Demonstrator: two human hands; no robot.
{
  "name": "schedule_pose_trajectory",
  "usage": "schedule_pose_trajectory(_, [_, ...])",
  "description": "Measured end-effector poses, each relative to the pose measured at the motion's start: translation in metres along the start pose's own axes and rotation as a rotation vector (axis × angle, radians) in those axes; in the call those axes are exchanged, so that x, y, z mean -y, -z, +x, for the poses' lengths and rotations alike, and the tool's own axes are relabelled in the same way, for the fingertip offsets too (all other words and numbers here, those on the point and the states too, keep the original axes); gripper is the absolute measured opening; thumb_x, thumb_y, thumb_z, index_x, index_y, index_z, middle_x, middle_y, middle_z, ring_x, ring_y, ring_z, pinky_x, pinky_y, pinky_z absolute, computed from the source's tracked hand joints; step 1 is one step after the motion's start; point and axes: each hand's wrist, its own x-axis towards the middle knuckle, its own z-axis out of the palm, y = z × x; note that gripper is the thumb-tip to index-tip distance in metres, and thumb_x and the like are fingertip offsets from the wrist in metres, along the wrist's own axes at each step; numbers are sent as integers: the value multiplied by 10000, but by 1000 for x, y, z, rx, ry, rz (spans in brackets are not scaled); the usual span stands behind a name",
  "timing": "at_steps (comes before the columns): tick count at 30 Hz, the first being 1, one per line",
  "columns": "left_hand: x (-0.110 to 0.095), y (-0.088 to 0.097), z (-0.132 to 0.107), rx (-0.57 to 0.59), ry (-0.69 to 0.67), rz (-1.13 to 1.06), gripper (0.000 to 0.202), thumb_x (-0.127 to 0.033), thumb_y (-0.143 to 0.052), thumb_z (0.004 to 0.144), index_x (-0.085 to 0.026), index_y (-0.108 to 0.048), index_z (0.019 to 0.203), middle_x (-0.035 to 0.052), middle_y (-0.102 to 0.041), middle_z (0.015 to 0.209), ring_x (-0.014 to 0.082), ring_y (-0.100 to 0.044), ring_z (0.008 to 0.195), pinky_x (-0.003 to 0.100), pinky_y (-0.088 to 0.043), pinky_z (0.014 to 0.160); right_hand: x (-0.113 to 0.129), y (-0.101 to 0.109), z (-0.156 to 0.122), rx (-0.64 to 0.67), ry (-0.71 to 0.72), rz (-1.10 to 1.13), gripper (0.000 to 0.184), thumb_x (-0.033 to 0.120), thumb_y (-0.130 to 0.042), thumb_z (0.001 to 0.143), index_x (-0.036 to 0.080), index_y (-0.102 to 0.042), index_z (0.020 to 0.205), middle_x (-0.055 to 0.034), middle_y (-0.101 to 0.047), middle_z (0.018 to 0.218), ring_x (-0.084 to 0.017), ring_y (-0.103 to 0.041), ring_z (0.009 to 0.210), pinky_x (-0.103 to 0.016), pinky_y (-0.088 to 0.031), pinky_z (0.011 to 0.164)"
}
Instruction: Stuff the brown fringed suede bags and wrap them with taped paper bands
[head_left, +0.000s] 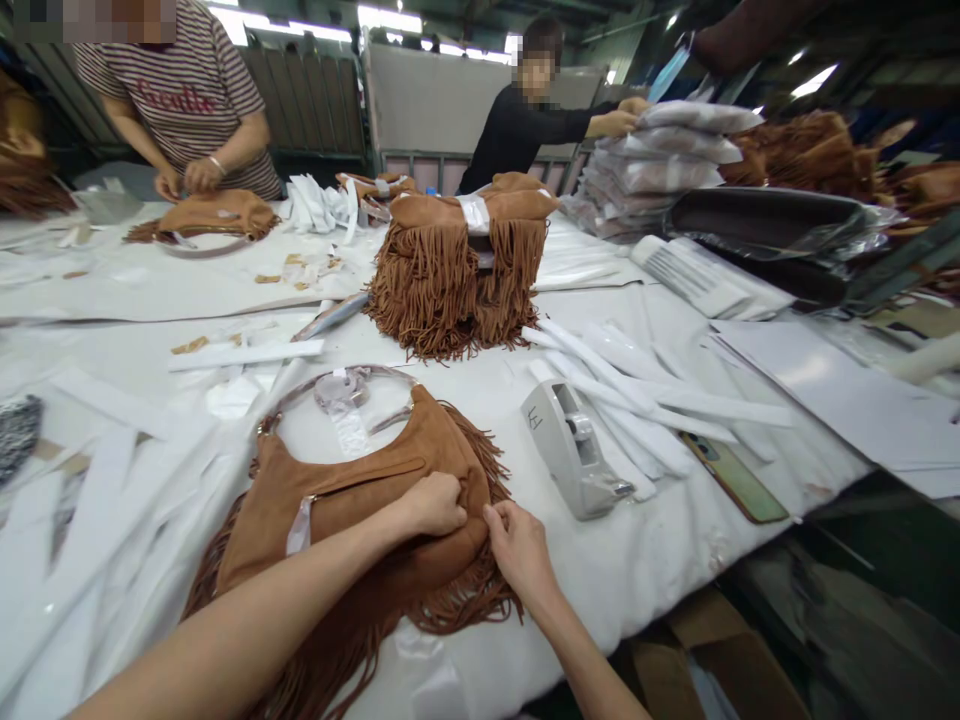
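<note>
A brown suede-like fringed handbag (pixel 352 490) lies on the white-covered table in front of me, its handle toward the far side. A zipper runs along its upper face, and a strip of white wrapping hangs from the zipper's left end. My left hand (pixel 435 503) is closed on the bag's right part, fingers curled down into the leather and partly hidden. At the bag's right edge, my right hand (pixel 519 548) pinches the leather between thumb and fingers. Clear wrapping (pixel 346 405) covers part of the handle.
A grey tape dispenser (pixel 576 455) stands right of the bag, beside white strips (pixel 637 400) and a phone (pixel 735 478). Stacked fringed bags (pixel 457 270) sit beyond. Two co-workers stand across the table, one handling another brown bag (pixel 217 213), one at wrapped packages (pixel 667 150).
</note>
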Motion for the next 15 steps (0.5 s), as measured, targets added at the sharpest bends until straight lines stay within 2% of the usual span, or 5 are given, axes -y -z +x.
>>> schedule_pose_trajectory(4, [14, -7, -6, -49, -22, -190, 169, -220, -488, 675, -140, -580, 559, -12, -480, 510, 111, -438, 498, 238, -276, 484, 0, 4, -1, 31, -23, 78, 330, 403, -402, 871, 206, -587, 682, -27, -618, 583, -187, -584, 583, -271, -381, 570])
schedule_pose_trajectory(9, [16, -14, -13, -108, -51, -409, 168, -239, -421, 672, -168, -455, 523, -42, -387, 493, 87, -342, 475, 231, -234, 462, 11, 15, -5, -77, -53, 197, 257, 387, -489, 834, 185, -593, 955, -1, -645, 632, -183, -605, 600, -264, -415, 591])
schedule_pose_trajectory(12, [14, -15, -16, -142, -82, -483, 138, -229, -408, 655, -179, -409, 527, -46, -374, 509, 83, -329, 489, 222, -235, 469, 21, 23, -6, -87, -15, 208, 238, 378, -478, 840, 196, -631, 855, -30, -684, 734, -183, -626, 671, -263, -428, 630])
schedule_pose_trajectory(15, [12, -15, -20, -173, -108, -520, 124, -218, -411, 644, -178, -402, 527, -49, -367, 511, 80, -326, 499, 218, -236, 482, 28, 26, -3, -19, 10, 187, 246, 349, -475, 835, 193, -664, 820, -50, -702, 800, -194, -634, 729, -268, -426, 648])
